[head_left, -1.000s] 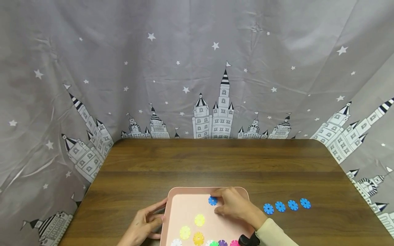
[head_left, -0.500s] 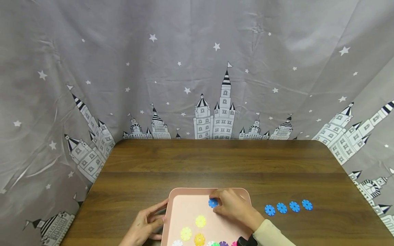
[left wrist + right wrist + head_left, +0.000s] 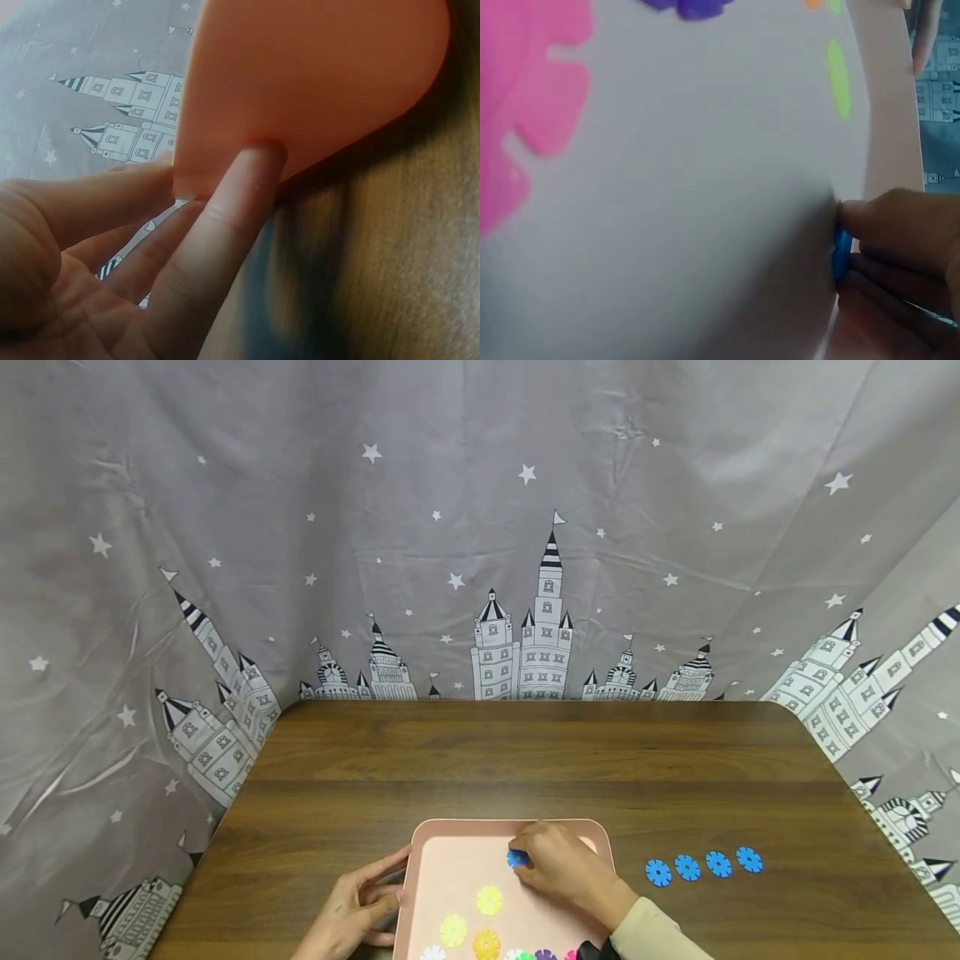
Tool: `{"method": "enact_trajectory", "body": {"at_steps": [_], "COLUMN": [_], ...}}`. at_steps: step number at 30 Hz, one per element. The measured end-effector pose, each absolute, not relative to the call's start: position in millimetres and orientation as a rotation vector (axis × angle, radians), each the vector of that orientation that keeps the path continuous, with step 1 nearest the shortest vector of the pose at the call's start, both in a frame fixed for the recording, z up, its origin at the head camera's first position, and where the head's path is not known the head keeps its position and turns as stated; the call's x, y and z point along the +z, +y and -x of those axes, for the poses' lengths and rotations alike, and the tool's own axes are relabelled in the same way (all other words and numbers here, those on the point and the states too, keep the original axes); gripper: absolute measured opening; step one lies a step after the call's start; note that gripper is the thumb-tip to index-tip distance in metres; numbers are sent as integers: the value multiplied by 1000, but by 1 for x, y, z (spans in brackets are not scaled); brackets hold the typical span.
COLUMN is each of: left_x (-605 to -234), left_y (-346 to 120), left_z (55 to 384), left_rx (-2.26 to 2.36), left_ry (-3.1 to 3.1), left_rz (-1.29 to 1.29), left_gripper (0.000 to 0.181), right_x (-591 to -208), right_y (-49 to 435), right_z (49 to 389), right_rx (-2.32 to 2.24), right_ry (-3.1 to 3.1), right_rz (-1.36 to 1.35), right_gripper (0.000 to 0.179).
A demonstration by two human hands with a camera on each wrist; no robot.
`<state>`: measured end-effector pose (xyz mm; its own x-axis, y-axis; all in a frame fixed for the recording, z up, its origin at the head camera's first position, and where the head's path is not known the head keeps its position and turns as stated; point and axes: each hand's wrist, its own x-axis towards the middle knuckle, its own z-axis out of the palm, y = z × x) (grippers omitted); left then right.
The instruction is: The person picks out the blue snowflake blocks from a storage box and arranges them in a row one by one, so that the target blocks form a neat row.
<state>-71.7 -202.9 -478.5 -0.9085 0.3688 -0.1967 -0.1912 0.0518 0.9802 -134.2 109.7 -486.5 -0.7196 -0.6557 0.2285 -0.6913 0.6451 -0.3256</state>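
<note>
A pink tray (image 3: pixel 450 843) lies near the front of the wooden table, holding notched flower-shaped plastic discs. At its back part, my right hand (image 3: pixel 568 870) pinches a blue disc (image 3: pixel 516 858) between thumb and fingers. In the right wrist view that blue disc (image 3: pixel 842 251) shows edge-on, partly covered by the fingertips. My left hand (image 3: pixel 352 897) touches the tray's left side with fairly straight fingers. In the left wrist view its thumb (image 3: pixel 240 195) presses the outer tray wall (image 3: pixel 315 75), with the index fingertip right at the edge.
Several blue discs (image 3: pixel 687 867) form a row on the table right of the tray. Inside the tray, a yellow disc (image 3: pixel 489 900), an orange disc (image 3: pixel 486 943) and others lie nearer the front. A castle-print curtain (image 3: pixel 420 527) hangs behind the table (image 3: pixel 360 760).
Fingers of the right hand have closed further over the blue disc, which is now more covered and slightly nearer the front. The left hand stays at the tray's side.
</note>
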Motion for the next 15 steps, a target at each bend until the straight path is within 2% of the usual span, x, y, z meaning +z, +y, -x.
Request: {"method": "enact_trajectory", "body": {"at_steps": [6,10,15], "left_x": [-479,-479,-479], "left_y": [-203,-203,-204], "left_z": [72,72,71], "left_rx": [1918,1925,1919], "left_ry": [1935,1930,1929], "left_rz": [-196,-212,-221], "left_gripper": [64,64,64], "right_x": [-488,-491,-494], "right_y": [108,109,111], "right_z": [133,132,131], "right_rx": [511,542,650], "right_ry": [-2681,-2682,-2695], "right_rz": [-1192,-1152,-1089], "right_gripper": [12,5,14]}}
